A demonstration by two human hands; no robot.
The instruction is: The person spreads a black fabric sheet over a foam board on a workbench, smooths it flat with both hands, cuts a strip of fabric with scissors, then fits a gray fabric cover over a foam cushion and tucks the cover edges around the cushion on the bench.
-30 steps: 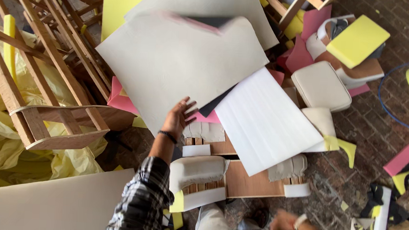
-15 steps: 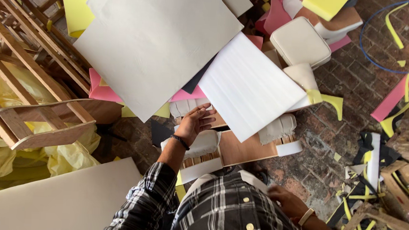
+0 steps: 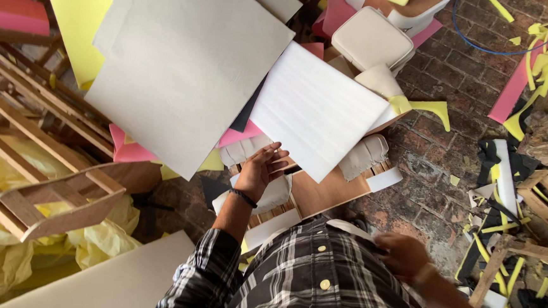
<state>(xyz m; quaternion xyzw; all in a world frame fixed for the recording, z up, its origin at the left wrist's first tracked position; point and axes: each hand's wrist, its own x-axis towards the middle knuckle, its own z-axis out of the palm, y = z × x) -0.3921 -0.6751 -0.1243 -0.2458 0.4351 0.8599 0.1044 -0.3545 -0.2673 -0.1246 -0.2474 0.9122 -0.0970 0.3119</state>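
Note:
My left hand (image 3: 261, 170), with a dark band on its wrist, reaches forward with the fingers spread. Its fingertips touch the near edge of a white ribbed foam sheet (image 3: 315, 109), over a wooden seat frame (image 3: 325, 192) with white padded pieces (image 3: 364, 156). Nothing is gripped in it. A large grey-white board (image 3: 190, 66) lies to the left of the foam sheet and overlaps it. My right hand (image 3: 405, 254) is blurred, low at the right beside my plaid shirt, close to a white strip (image 3: 349, 227). Whether it holds anything does not show.
Wooden chair frames (image 3: 39, 158) and yellow plastic sheeting (image 3: 2, 251) fill the left. A pale board (image 3: 114, 280) lies at the bottom left. A white cushion (image 3: 373, 38), pink and yellow foam offcuts (image 3: 513, 86) and wooden scraps (image 3: 538, 189) lie on the brick floor (image 3: 431, 176).
The view has tipped down, so my shirt now fills the bottom. My right hand has risen toward my waist. My left hand stays at the foam sheet's edge.

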